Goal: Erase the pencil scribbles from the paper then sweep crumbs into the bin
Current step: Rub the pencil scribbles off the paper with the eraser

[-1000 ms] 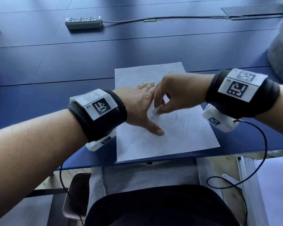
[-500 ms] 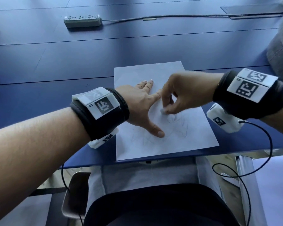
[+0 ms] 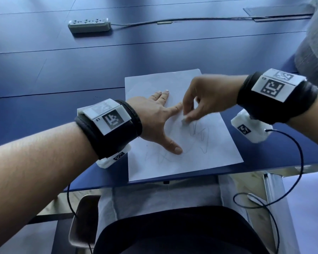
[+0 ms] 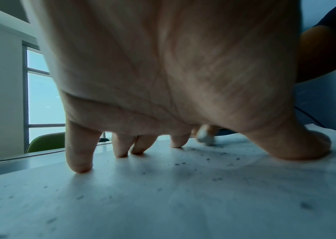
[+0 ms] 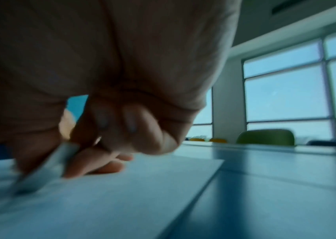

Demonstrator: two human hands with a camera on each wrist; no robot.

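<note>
Office meeting room — long blue table (image 3: 154, 55), power strip (image 3: 89, 25), big windows (image 5: 298, 90).

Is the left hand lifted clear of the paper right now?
No, the left hand lies spread on the paper, fingertips and thumb pressing it flat.

Your right hand (image 5: 109, 90) and eraser (image 5: 42, 168) smear with blur; at your three o'clock, a grey shape (image 3: 314, 44) runs off frame.

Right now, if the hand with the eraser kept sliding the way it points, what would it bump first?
Probably the left hand. The right hand pinches the eraser and points left across the paper; the left forefinger lies just ahead, though the gap is hard to judge.
</note>
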